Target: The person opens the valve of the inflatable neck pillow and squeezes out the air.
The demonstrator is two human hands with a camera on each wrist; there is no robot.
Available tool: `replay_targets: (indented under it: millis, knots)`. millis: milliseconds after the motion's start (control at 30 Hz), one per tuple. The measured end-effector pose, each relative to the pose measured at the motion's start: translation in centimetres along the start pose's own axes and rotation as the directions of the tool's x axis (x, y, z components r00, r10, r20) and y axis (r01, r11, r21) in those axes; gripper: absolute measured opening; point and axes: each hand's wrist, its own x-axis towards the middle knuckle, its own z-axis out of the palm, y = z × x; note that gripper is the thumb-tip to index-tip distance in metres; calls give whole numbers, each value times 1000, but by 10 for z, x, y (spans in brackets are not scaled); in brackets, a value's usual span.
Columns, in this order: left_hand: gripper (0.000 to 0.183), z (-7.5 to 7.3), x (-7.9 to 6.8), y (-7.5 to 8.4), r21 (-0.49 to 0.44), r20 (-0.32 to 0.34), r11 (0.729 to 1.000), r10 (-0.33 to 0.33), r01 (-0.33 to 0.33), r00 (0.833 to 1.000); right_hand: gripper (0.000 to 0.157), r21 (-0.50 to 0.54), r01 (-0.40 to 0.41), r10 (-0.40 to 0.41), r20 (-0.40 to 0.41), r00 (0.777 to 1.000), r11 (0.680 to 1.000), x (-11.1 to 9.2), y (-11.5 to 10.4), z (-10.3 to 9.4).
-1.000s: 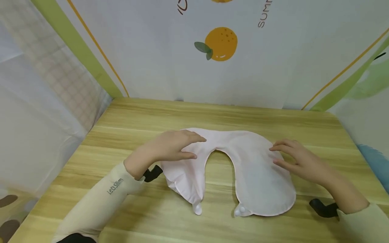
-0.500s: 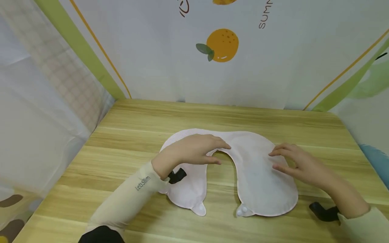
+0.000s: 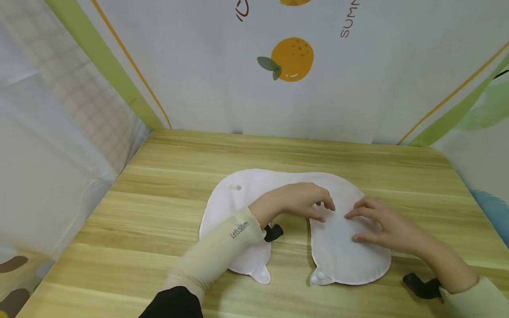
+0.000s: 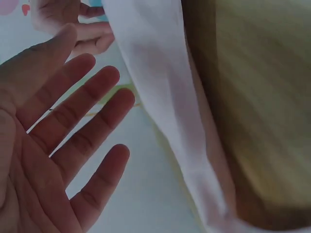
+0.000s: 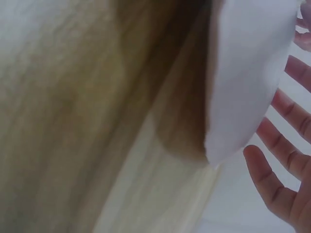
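- Left sleeve (image 3: 216, 245), cream, "Let's Slim" print, black cloth (image 3: 175, 302) at its lower end; forearm runs from bottom edge up and rightward, across pillow's left lobe.
- Right sleeve (image 3: 479, 298), cream, lower right corner; right forearm angles up and left.
- Black mounts at both wrists: left mount (image 3: 273, 232) over pillow's inner gap, right mount (image 3: 421, 287) just right of pillow.
- Left hand (image 3: 300, 198) back up, wrist over the gap's upper part, fingertips pointing right above right lobe, thumb on the near side. Fingers (image 4: 92, 133) spread wide, gently bent, not gripping.
- Right hand (image 3: 391, 227) reaches in from the right, fingertips pointing left over the same lobe, thumb nearest the person. Fingers (image 5: 279, 145) wide, lightly bent, holding nothing.
- Fingertips of the two hands face each other, near but apart. Contact with pillow: can't tell.
- Pillow (image 3: 346, 260), pale pink, U-shaped, lies on the counter under both hands, opening toward the person. Left tab (image 3: 261, 274) and right tab (image 3: 321, 277) at the ends; right one shows round snaps. Small pale mark (image 3: 235, 187) on left lobe.
- Counter (image 3: 131, 247): wood grain, runs back to the backdrop.
- Backdrop (image 3: 338, 106): white cloth, orange print (image 3: 293, 59), brown lettering, green borders.
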Motion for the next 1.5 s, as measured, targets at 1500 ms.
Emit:
replay_targets:
  millis: [1500]
  knots:
    - [41,26,15,8,229,93,928,-322,295,942,79,116,-240,185,357,915,964,8,5,0]
